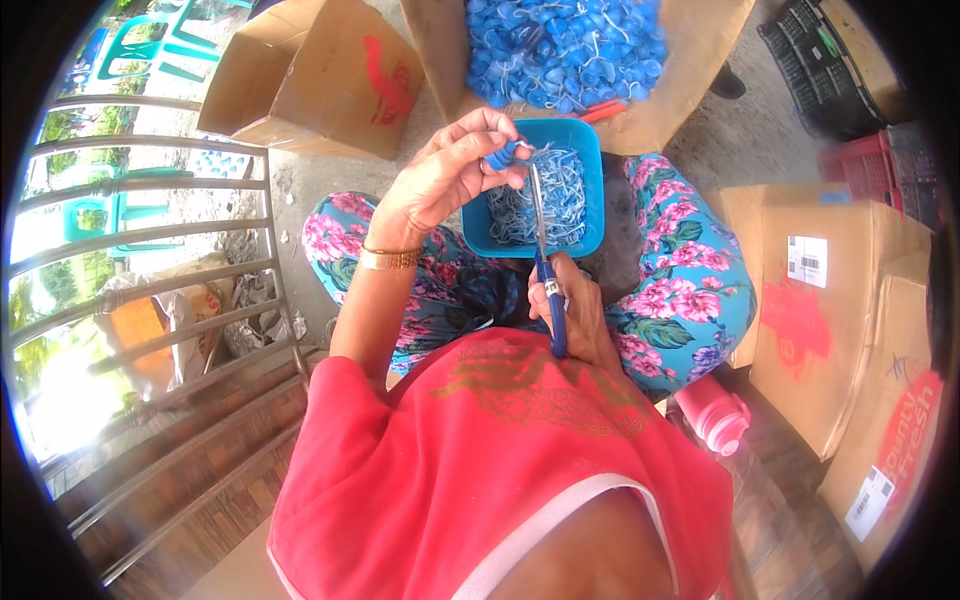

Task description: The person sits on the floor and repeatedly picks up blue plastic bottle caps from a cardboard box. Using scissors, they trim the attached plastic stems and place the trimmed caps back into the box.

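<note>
My left hand (pixel 457 161) pinches a small ridged blue plastic piece (pixel 501 156) above a teal plastic tub (pixel 592 187). A bit of white string (pixel 523 145) sticks out by its fingertips. Held in my right hand (pixel 581 307) is a long, slim metal-bladed tool with a blue handle (pixel 556 315), which looks like scissors. Its blade reaches over the tub, with the tip close to the string and my left fingers. Many short pale string offcuts (pixel 555 202) lie inside the tub, which sits between my knees.
Ahead, a cardboard box (pixel 697 67) holds a heap of blue plastic pieces (pixel 562 49) with strings; an orange-red tool handle (pixel 604 112) lies at its near edge. More cartons (pixel 817 315) and a pink bottle (pixel 712 412) stand right. An open carton (pixel 322 82) and metal railing (pixel 150 225) are left.
</note>
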{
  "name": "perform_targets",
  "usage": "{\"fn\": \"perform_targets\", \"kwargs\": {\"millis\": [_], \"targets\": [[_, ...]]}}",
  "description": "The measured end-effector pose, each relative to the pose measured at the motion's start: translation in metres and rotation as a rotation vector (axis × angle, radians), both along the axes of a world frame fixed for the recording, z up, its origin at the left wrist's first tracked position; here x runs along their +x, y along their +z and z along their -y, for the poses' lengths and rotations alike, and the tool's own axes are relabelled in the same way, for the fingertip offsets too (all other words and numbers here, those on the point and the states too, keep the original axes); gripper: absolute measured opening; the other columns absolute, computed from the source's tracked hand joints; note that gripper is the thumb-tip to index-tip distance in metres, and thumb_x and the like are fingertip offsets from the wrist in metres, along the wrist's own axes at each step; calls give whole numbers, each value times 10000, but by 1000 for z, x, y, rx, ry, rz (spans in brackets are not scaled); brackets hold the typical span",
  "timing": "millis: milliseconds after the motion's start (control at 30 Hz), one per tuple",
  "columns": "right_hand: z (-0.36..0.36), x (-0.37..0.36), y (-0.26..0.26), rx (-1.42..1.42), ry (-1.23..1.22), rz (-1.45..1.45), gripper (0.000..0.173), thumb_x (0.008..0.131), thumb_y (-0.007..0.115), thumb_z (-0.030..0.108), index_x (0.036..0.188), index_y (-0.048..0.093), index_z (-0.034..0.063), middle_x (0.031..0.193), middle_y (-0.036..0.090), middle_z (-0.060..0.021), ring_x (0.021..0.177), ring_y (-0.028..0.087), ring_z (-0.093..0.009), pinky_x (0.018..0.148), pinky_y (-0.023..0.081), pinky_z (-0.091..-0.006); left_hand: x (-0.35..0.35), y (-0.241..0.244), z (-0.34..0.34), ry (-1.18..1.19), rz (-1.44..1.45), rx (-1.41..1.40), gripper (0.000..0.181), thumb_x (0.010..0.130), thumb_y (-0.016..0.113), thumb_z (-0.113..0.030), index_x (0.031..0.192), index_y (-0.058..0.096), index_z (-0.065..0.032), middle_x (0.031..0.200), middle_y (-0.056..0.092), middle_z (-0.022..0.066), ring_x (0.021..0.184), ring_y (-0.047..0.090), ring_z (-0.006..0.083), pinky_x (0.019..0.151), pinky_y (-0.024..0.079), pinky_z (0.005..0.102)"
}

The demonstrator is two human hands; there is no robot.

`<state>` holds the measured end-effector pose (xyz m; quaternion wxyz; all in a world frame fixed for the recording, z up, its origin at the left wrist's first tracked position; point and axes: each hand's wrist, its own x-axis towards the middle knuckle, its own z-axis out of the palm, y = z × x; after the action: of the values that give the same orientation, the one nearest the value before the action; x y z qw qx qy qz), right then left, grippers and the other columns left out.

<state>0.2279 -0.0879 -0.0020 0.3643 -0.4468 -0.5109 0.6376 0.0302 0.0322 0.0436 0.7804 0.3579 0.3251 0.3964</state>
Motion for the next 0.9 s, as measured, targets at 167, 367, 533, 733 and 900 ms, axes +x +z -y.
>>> {"fn": "perform_targets", "kwargs": {"millis": [167,367,533,733,900], "targets": [[-1,0,0,32,-7,68,327,838,621,304,834,452,24,580,443,-98,518,448,-176,489,341,-342,8,7,7,2,-83,34,155,911,536,-164,1001,538,-37,1002,587,155,911,594,221,735,503,280],[-1,-1,4,-106,-42,-133,295,881,605,294,835,468,37,581,482,-29,513,454,-75,459,374,-253,16,-1,16,-12,-76,-16,197,905,532,-182,1013,535,-17,1009,585,168,854,570,191,694,484,267],[-1,-2,0,-155,-87,-200,278,881,617,281,821,496,38,570,489,13,487,468,-41,443,412,-220,14,-4,14,-57,-25,-32,179,898,506,-141,1014,557,-14,961,574,81,824,557,163,728,487,303],[-2,-1,5,-167,-67,-11,310,869,644,298,769,503,41,547,498,12,443,485,-55,415,389,-219,5,-8,11,-60,-76,-3,190,905,498,-154,1003,574,-9,927,583,93,827,560,170,728,486,292],[-2,-4,4,-252,-80,-94,313,875,642,298,763,499,42,533,499,4,441,487,-57,413,385,-221,4,-2,13,20,-137,-70,218,913,496,-200,1014,547,-13,942,581,115,772,542,169,682,465,261]]}}
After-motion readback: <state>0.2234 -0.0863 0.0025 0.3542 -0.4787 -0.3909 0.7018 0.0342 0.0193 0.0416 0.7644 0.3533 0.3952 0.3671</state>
